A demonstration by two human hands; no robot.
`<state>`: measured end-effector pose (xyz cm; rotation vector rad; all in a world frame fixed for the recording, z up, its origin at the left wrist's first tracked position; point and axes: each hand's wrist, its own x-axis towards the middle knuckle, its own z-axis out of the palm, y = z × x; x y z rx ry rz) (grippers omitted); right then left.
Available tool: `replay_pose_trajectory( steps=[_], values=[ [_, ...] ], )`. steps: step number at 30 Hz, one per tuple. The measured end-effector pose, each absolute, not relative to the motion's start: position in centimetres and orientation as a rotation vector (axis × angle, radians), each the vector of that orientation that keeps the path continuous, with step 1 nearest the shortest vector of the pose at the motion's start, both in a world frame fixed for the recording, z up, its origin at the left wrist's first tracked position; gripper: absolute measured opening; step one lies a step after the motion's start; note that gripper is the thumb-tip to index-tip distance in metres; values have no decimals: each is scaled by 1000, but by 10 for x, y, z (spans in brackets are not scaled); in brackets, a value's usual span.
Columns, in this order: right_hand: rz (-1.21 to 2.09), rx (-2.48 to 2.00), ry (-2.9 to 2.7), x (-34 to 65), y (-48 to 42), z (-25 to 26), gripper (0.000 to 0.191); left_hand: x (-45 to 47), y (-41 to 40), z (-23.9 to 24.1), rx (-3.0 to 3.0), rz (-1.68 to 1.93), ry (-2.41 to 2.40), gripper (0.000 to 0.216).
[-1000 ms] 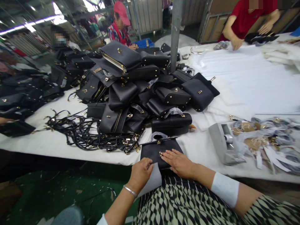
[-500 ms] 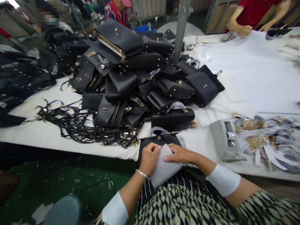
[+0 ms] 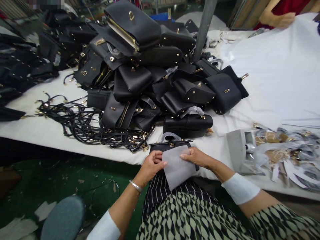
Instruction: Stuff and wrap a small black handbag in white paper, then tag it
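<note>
A whitish, translucent sheet of tissue paper (image 3: 178,168) lies slanted over the front of a black handbag (image 3: 162,146) at the table's edge. The bag's handle (image 3: 170,136) is wrapped in clear plastic and stands up behind a gold clasp. My right hand (image 3: 198,158) pinches the sheet near its upper right corner, thumb on top. At the sheet's left edge is my left hand (image 3: 151,166), its thumb apart from the curled fingers and the thumb tip touching or just over the paper. Most of the bag's front is hidden by the sheet.
Black handbags (image 3: 135,80) are heaped behind, beside a metal post (image 3: 203,31). Tangled black straps (image 3: 100,130) lie left. To the right are a grey tape dispenser (image 3: 241,151) and a pile of tags and wrapped parts (image 3: 290,153). Another person's arm (image 3: 277,16) holds white sheeting (image 3: 272,70).
My left hand has loosened from the paper and moved left. The sheet now lies flatter and wider across the bag, still in my right hand. The view has tilted down.
</note>
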<state>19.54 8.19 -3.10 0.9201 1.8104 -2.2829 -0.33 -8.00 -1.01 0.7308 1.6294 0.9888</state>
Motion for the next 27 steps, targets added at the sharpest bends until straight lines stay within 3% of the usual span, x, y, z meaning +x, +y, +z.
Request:
replay_pose_trajectory(
  steps=[4, 8, 13, 19, 27],
  values=[
    [-2194, 650, 1907, 181, 81, -20, 41, 5, -54, 4, 1255, 778, 1858, 75],
    [-2222, 635, 1950, 180, 71, -14, 35, 11, -46, 7, 1414, 531, 1666, 37],
    [-2204, 620, 1799, 214, 59, -15, 33, 1, -80, -10, 1013, 811, 1613, 39],
    [-2007, 875, 2080, 227, 72, -20, 22, -8, -116, -26, 605, 1008, 1795, 41],
    [-1772, 994, 2336, 185, 121, -36, 28, -4, -96, -30, 831, 993, 2123, 33]
  ],
)
